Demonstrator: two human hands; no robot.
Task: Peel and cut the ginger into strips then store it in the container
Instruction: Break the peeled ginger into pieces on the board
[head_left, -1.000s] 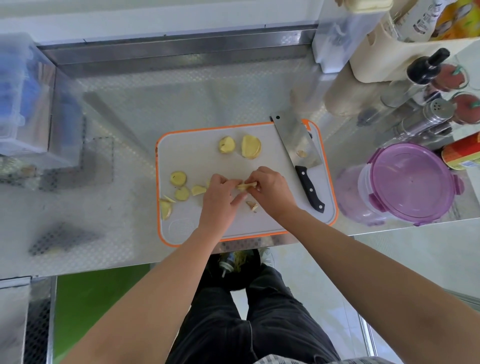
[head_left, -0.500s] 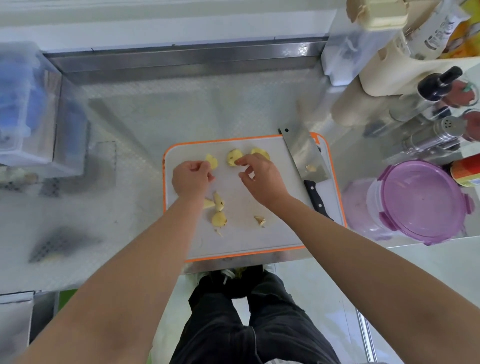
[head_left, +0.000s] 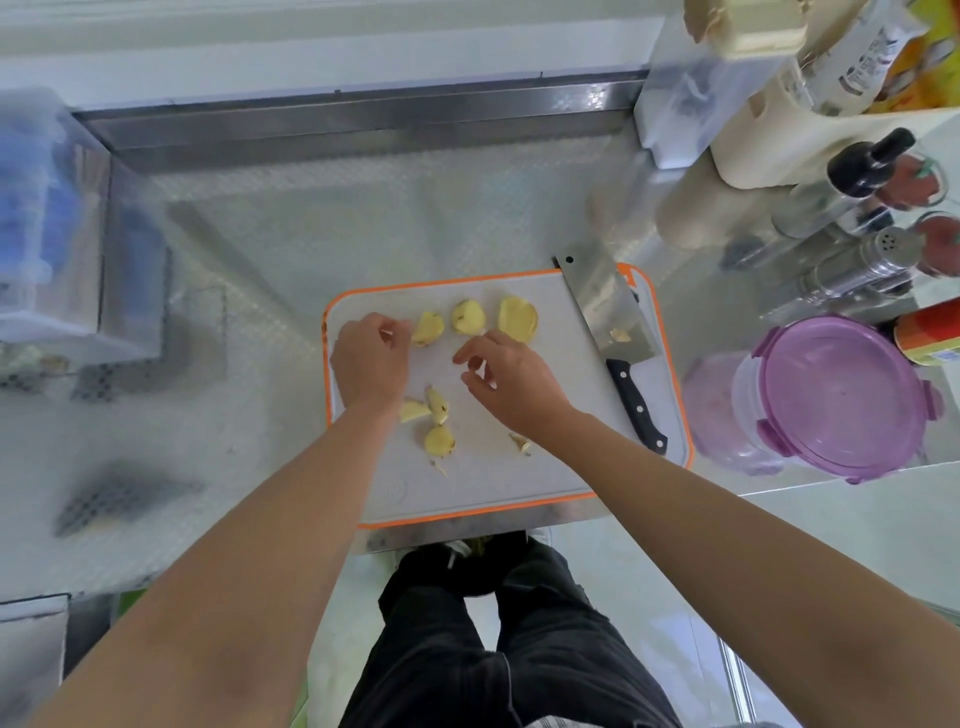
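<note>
A white cutting board with an orange rim (head_left: 519, 483) lies on the steel counter. Three peeled ginger slices (head_left: 467, 317) form a row at its far side. My left hand (head_left: 369, 364) has curled fingers, and its fingertips pinch the left edge of the leftmost slice (head_left: 428, 328). My right hand (head_left: 511, 384) hovers just below the row with its fingers spread and holds nothing. Smaller ginger pieces (head_left: 439, 440) lie between my wrists, and a peel scrap (head_left: 521, 442) lies by my right wrist. A cleaver (head_left: 605, 306) rests along the board's right side. The purple-lidded container (head_left: 841, 397) stands to the right, lid on.
Bottles, a metal shaker (head_left: 857, 265) and a cream holder (head_left: 779, 156) crowd the back right. A clear plastic box (head_left: 47, 218) stands at the left. The counter's front edge runs just under the board, with my legs below it.
Both hands moved from the board's middle to its far side. My left hand carried a slice up beside the two far slices. My right hand let go of the piece it held.
</note>
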